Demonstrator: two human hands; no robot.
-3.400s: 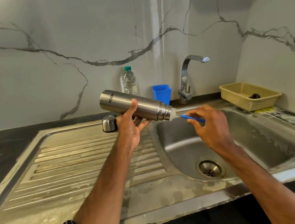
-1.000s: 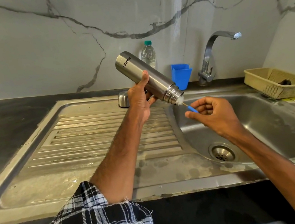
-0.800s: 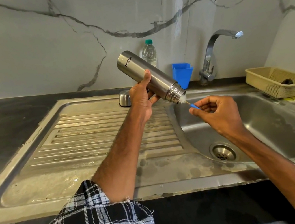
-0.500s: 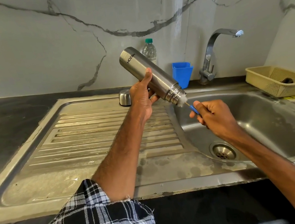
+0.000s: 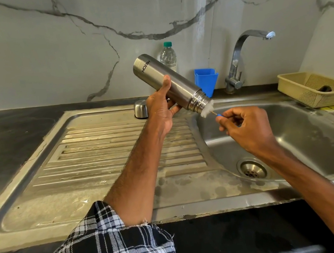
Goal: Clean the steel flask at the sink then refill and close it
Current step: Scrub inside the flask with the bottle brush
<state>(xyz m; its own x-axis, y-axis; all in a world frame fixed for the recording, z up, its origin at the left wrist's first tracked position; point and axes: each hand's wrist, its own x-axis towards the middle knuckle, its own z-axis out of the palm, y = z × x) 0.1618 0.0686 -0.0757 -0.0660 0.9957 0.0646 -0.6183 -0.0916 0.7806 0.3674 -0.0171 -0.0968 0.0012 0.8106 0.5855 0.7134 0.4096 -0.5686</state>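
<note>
My left hand (image 5: 160,111) grips the steel flask (image 5: 155,72) around its middle, tilted with the open mouth pointing down and right over the sink basin (image 5: 314,140). White bristles of a bottle brush (image 5: 207,110) stick out of the mouth. My right hand (image 5: 245,128) pinches the brush's blue handle just right of the mouth. The flask's steel cap (image 5: 140,109) stands on the draining board behind my left hand.
A curved tap (image 5: 237,56) stands behind the basin, with a blue cup (image 5: 207,81) and a plastic water bottle (image 5: 168,56) to its left. A beige basket (image 5: 315,88) sits at the right. The ribbed draining board (image 5: 93,156) spreads left; the drain (image 5: 252,170) lies below my right hand.
The brush has slid outward, so more white bristles show at the flask's mouth. My right hand drew back slightly to the right. The flask stays tilted in my left hand.
</note>
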